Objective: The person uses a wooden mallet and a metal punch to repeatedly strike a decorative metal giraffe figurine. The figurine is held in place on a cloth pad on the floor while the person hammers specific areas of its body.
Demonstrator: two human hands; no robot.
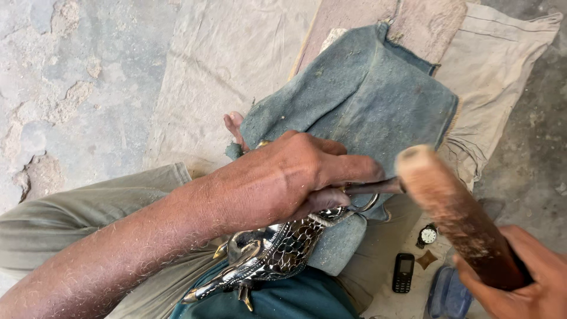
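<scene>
Resting across the person's lap, the silver metal piece (269,251) lies on its side, its surface worked in a dark, scale-like pattern with curved, polished bands and small brass-coloured tips; its far end sits against a folded blue-grey cloth (366,94), which seems to serve as padding so the metal does not slip or get marked. The left hand (289,177) is closed tight around a thin dark metal punch (372,188), fist pressed down over the piece so that the tool stays pinned to one spot on the pattern; the working tip is hidden under the fingers. The right hand (525,283), at the lower right corner, is wrapped fully around the handle of a wooden mallet (455,212), whose pale rounded head hangs blurred just beside the free end of the punch, lined up with it for striking. A bare toe (234,125) peeps out from behind the cloth, which suggests the foot helps brace the padding.

Farther out, the cloth and legs rest on a pale canvas sheet (218,71) spread over a cracked concrete floor (65,88). Near the right knee, laid within easy reach yet clear of the blows, are a round wristwatch (427,235) with a white dial, a small black keypad phone (404,272), a little brown diamond-shaped bit (426,259) and a clear bluish plastic container (447,294)
</scene>
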